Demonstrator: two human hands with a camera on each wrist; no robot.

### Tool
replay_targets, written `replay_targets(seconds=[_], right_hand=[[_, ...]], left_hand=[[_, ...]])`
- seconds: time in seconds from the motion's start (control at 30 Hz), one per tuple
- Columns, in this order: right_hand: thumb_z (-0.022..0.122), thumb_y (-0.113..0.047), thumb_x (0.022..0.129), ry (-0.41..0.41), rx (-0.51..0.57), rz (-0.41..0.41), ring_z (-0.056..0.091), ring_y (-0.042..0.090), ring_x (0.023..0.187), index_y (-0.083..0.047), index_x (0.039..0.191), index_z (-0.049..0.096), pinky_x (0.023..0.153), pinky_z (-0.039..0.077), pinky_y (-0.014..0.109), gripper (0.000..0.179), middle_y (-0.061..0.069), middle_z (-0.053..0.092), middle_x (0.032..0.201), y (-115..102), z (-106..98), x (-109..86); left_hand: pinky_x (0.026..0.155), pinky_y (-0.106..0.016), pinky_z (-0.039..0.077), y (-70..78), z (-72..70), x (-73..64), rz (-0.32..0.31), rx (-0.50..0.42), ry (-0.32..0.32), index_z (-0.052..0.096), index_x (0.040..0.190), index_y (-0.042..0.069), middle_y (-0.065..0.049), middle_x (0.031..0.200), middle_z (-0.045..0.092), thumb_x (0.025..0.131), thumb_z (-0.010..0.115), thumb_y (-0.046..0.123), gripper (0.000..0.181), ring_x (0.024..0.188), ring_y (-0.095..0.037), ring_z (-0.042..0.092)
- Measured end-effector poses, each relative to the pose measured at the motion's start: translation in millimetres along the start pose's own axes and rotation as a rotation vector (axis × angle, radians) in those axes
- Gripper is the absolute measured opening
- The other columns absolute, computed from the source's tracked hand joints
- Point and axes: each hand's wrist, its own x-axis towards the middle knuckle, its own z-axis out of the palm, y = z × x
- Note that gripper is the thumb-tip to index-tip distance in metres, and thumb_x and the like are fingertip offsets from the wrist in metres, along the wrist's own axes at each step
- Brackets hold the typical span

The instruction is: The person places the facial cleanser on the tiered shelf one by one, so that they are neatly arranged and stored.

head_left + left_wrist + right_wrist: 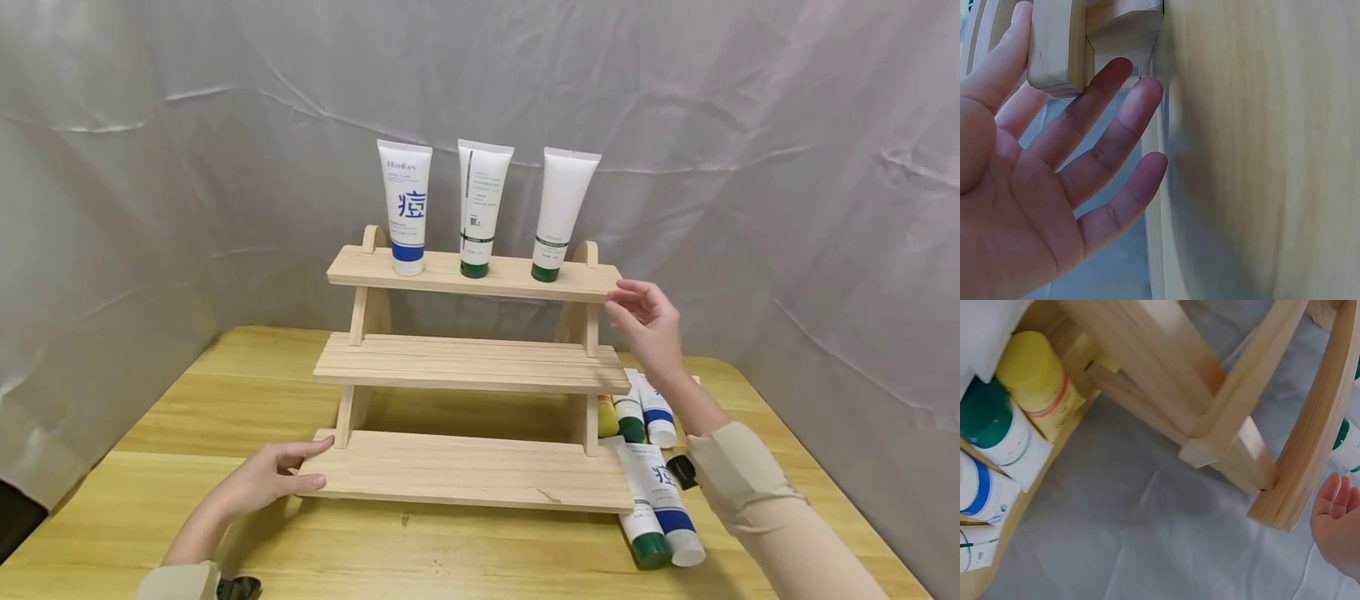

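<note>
A three-tier wooden display stand (472,367) stands on the table. My left hand (262,479) holds the left end of its lowest board, thumb and index finger on either side of the wood; the other fingers spread loosely in the left wrist view. At the right end of the top board, my right hand (648,325) is raised with bent fingers, fingertips right at the edge and nothing held. On the top board stand three white squeeze tubes, caps down: one with a blue band (407,208), a green-capped one in the middle (483,208) and another green-capped one (564,215) at right.
Right of the stand, several more tubes lie on the table (180,467), including a blue-banded tube (663,492) in front and a yellow-capped tube (1038,375), partly hidden by the stand in the head view. A grey cloth (480,75) hangs behind and at both sides.
</note>
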Motion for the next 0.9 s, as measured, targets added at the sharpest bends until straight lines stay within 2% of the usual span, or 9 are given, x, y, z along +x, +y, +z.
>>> replay_targets(seconds=[0.1,0.33,0.57,0.7,0.73,0.77,0.8,0.9], right_hand=[[0.058,-0.004,0.086,0.000,-0.012,0.013,0.056,0.008,0.084,0.013,0.114,0.044,0.067,0.046,0.018,0.035,0.019,0.055,0.102,1.2,-6.3,-6.6],[0.056,-0.005,0.087,0.002,-0.027,0.026,0.054,0.011,0.086,0.001,0.115,0.048,0.068,0.046,0.017,0.030,0.001,0.054,0.101,4.5,-23.4,-23.2],[0.054,-0.002,0.088,0.004,-0.060,0.041,0.053,0.010,0.085,-0.012,0.115,0.048,0.067,0.045,0.014,0.029,-0.004,0.051,0.105,2.2,-35.9,-42.0],[0.054,-0.001,0.087,0.010,-0.037,0.053,0.054,0.011,0.086,-0.003,0.113,0.050,0.067,0.046,0.015,0.026,0.002,0.053,0.104,8.9,-42.6,-51.5],[0.055,-0.002,0.087,0.009,-0.031,0.058,0.054,0.014,0.087,0.000,0.114,0.049,0.067,0.046,0.017,0.027,0.005,0.054,0.105,17.7,-47.1,-52.7],[0.056,-0.001,0.086,0.004,0.013,0.043,0.055,0.015,0.088,0.003,0.115,0.049,0.066,0.046,0.017,0.029,0.008,0.054,0.106,36.5,-54.9,-53.1],[0.057,0.001,0.085,0.001,0.044,0.034,0.055,0.017,0.089,0.004,0.116,0.049,0.066,0.047,0.019,0.031,0.010,0.054,0.107,59.5,-64.4,-53.2],[0.060,-0.005,0.085,-0.008,0.015,0.022,0.056,0.022,0.093,-0.002,0.120,0.049,0.065,0.048,0.023,0.036,0.015,0.053,0.113,140.5,-97.8,-55.0]], left_hand=[[0.072,-0.022,0.044,-0.5,0.0,0.0,0.006,0.008,0.004,0.042,0.126,-0.011,-0.039,0.125,0.035,0.084,0.063,0.015,0.054,0.092,-0.007,0.053],[0.073,-0.022,0.044,-0.6,0.2,0.5,0.000,0.020,0.012,0.043,0.125,-0.011,-0.039,0.125,0.034,0.083,0.064,0.017,0.055,0.095,-0.009,0.052],[0.073,-0.023,0.044,-1.9,0.3,0.2,0.006,-0.007,0.002,0.041,0.126,-0.012,-0.040,0.123,0.035,0.084,0.063,0.015,0.055,0.091,-0.009,0.055],[0.073,-0.022,0.044,-2.3,0.1,-0.3,0.002,-0.022,-0.003,0.040,0.126,-0.013,-0.041,0.122,0.037,0.084,0.063,0.014,0.055,0.090,-0.008,0.054],[0.073,-0.022,0.044,-2.4,0.2,-0.3,0.002,-0.022,-0.002,0.040,0.126,-0.013,-0.040,0.122,0.037,0.084,0.063,0.014,0.055,0.091,-0.008,0.054],[0.072,-0.022,0.044,-2.5,0.2,-0.2,0.000,-0.021,-0.002,0.040,0.126,-0.013,-0.040,0.122,0.037,0.084,0.063,0.015,0.055,0.091,-0.008,0.054],[0.072,-0.023,0.044,-2.6,0.2,-0.1,-0.002,-0.023,-0.002,0.040,0.126,-0.012,-0.040,0.122,0.037,0.084,0.063,0.015,0.055,0.091,-0.008,0.054],[0.072,-0.023,0.044,-2.9,0.1,0.7,-0.004,-0.022,-0.003,0.040,0.127,-0.012,-0.040,0.122,0.038,0.084,0.063,0.015,0.055,0.091,-0.010,0.054]])
